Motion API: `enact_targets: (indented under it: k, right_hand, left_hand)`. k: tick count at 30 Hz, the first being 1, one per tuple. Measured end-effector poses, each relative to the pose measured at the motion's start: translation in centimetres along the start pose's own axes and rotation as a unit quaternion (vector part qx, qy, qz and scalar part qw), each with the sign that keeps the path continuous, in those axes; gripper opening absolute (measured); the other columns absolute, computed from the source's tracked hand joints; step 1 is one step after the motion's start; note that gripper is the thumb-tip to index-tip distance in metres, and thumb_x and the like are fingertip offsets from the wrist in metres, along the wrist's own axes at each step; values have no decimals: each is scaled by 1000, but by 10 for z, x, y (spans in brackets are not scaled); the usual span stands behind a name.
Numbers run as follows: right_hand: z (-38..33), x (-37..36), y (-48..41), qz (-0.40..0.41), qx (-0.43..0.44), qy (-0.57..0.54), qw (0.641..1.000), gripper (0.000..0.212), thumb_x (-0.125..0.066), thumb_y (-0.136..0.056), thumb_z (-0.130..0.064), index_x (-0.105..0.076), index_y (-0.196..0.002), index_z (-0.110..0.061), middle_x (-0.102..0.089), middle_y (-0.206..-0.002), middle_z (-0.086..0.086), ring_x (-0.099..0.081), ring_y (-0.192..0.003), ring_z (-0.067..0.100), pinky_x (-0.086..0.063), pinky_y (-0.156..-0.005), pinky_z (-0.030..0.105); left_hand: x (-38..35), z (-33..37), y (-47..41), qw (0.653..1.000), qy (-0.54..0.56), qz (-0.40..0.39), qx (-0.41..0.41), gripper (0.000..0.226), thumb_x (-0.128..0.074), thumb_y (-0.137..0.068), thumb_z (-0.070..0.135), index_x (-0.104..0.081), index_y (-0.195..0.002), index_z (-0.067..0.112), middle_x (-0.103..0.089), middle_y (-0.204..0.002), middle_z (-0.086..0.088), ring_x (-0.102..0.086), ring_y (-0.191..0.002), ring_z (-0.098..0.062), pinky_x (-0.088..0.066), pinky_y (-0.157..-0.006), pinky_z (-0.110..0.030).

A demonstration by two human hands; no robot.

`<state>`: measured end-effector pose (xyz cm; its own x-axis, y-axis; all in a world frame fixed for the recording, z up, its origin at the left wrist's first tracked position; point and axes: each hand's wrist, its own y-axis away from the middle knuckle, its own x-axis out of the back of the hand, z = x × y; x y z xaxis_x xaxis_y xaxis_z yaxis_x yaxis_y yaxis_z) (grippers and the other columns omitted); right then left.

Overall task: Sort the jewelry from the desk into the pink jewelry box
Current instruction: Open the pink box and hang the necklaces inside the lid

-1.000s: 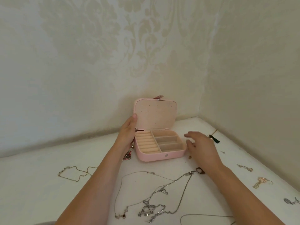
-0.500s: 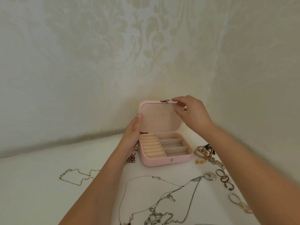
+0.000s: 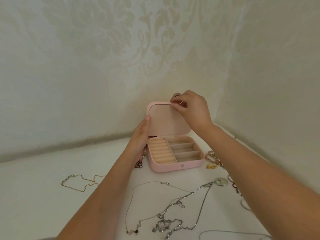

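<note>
The pink jewelry box [image 3: 173, 168] stands open near the desk's back corner, with ring rolls on the left and three empty compartments on the right. Its lid [image 3: 166, 123] stands upright and shows a dotted earring panel. My left hand [image 3: 140, 135] holds the lid's left edge, thumb in front and the other fingers hidden behind. My right hand [image 3: 192, 108] pinches the top edge of the lid near its clasp tab. Loose jewelry lies around: a silver necklace with a round pendant [image 3: 221, 181], a tangled silver chain [image 3: 166, 224], and a gold chain [image 3: 81, 182].
A beaded bracelet [image 3: 212, 156] and small gold pieces lie right of the box. A red-and-silver charm piece [image 3: 139, 164] sits by my left wrist. Rings and hoops [image 3: 235, 186] are partly hidden under my right forearm. Patterned walls close in behind and on the right.
My right hand rose from the desk beside the box to the top edge of the lid and now pinches it. My left hand stayed on the lid's left side.
</note>
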<state>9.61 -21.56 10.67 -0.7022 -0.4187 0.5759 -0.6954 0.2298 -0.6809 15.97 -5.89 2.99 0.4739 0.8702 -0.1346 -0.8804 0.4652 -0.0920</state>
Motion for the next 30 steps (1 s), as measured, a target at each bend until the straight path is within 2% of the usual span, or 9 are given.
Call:
enact_targets:
  k: [5, 10, 13, 16, 21, 25, 27, 29, 30]
  right_hand:
    - [2, -1, -4, -27, -3, 37, 999, 17, -69, -81, -15, -75, -97, -14, -64, -95, 6, -60, -83, 18, -42, -78, 27]
    - [-2, 7, -8, -52, 3, 60, 997, 13, -65, -81, -9, -75, -90, -9, -68, -93, 1, -62, -84, 19, -45, -80, 34]
    - [-2, 12, -13, -82, 23, 101, 991, 9, -62, -83, -9, -71, -84, -7, -70, -99, -3, -62, -90, 19, -44, -78, 32]
    - [0, 11, -15, -105, 44, 147, 983, 8, -59, -86, -12, -67, -85, -10, -69, -105, -2, -62, -93, 20, -44, -78, 32]
    - [2, 7, -8, -99, 57, 168, 979, 9, -55, -89, -12, -64, -91, -11, -67, -110, 1, -61, -98, 24, -45, -81, 35]
    - [-3, 12, 0, -112, 69, 168, 977, 9, -55, -91, -15, -63, -91, -11, -67, -114, -5, -61, -101, 20, -43, -79, 30]
    - [-9, 19, 11, -126, 77, 148, 978, 10, -58, -90, -17, -64, -93, -10, -68, -107, -4, -61, -94, 20, -41, -75, 29]
    - [-11, 29, 28, -142, 90, 127, 978, 9, -62, -88, -20, -65, -90, -12, -68, -93, -1, -57, -75, 17, -41, -71, 31]
    - [-11, 34, 37, -152, 93, 117, 977, 9, -64, -87, -21, -65, -88, -13, -69, -92, -3, -52, -64, 9, -43, -70, 31]
  left_hand:
    - [-2, -1, 2, 1000, -1, -12, 3, 37, -35, -96, 53, -56, -118, 31, -66, -118, 6, -63, -108, -13, -45, -102, -41]
    - [-1, -4, -1, 1000, -4, -18, 8, 45, -38, -93, 57, -55, -122, 27, -66, -120, 4, -63, -110, -18, -43, -103, -44]
    - [1, -4, -2, 1000, -5, -23, 13, 50, -38, -92, 59, -54, -126, 26, -67, -118, 4, -64, -108, -19, -44, -102, -44]
    - [2, -5, -3, 999, -3, -32, 19, 52, -37, -91, 61, -51, -130, 28, -66, -120, 7, -65, -107, -16, -45, -101, -43]
    - [2, -4, -1, 999, 12, -31, 26, 46, -31, -96, 55, -52, -128, 28, -65, -121, 5, -65, -107, -15, -46, -100, -41]
    - [3, -2, 1, 999, 8, -31, 44, 58, -30, -90, 66, -59, -121, 26, -68, -116, -2, -64, -108, -18, -44, -101, -43]
    - [4, -2, 2, 998, 19, -44, 30, 60, -30, -89, 67, -60, -119, 25, -68, -115, -5, -64, -108, -20, -46, -98, -42]
    - [3, -2, 5, 998, 29, -48, 4, 56, -34, -87, 63, -59, -116, 23, -71, -108, -3, -65, -102, -19, -49, -92, -40]
    - [3, -3, 6, 998, 26, -51, -6, 56, -38, -84, 65, -58, -115, 23, -71, -107, -2, -65, -103, -20, -50, -89, -40]
